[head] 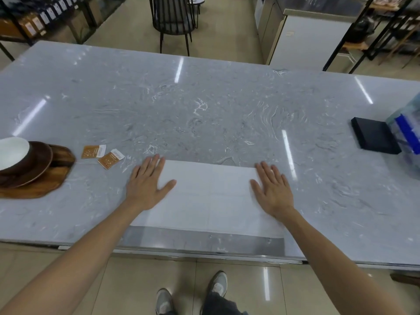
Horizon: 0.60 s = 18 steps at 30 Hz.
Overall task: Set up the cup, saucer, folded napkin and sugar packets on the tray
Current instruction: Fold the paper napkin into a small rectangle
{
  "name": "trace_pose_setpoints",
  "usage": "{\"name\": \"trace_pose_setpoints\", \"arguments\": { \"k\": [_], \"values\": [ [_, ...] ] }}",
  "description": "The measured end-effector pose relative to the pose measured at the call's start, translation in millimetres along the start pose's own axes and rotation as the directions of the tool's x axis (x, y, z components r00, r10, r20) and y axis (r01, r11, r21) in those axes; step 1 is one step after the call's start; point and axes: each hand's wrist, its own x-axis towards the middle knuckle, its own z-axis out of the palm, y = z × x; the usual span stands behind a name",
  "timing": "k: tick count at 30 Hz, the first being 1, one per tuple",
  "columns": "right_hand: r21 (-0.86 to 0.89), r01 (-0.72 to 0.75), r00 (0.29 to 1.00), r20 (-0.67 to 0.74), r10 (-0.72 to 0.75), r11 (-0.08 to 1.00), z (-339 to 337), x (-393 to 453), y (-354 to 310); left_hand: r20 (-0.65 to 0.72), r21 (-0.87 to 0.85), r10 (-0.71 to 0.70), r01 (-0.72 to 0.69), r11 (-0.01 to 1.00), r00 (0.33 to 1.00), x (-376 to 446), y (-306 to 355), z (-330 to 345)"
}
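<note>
A white napkin lies flat on the grey marble table near its front edge. My left hand presses flat on the napkin's left end, and my right hand presses flat on its right end, fingers spread. At the far left a wooden tray carries a brown saucer with a white cup on it. Two orange sugar packets lie on the table between the tray and my left hand.
A black flat box and a clear bin with blue parts sit at the right edge. A black chair and a counter stand beyond the table. My feet show below the table's front edge.
</note>
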Motion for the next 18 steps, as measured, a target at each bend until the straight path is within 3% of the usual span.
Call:
{"name": "trace_pose_setpoints", "arguments": {
  "k": [7,11,14,18],
  "values": [
    [0.039,0.022,1.000,0.020,-0.023,0.999,-4,-2,2,0.022,-0.047,-0.011,0.012,0.999,1.000,2,1,-3],
    [0.149,0.023,1.000,-0.018,-0.020,0.989,-8,-8,4,0.040,0.010,-0.048,0.048,0.999,0.998,4,14,-11],
    [0.237,0.009,0.995,-0.100,0.015,0.971,-18,2,6,-0.003,-0.004,-0.164,0.164,0.986,0.986,-3,39,-11],
    [0.214,-0.079,0.996,-0.014,0.084,0.974,-35,31,12,0.033,-0.115,-0.328,0.329,0.937,0.944,-7,66,-1]
  ]
}}
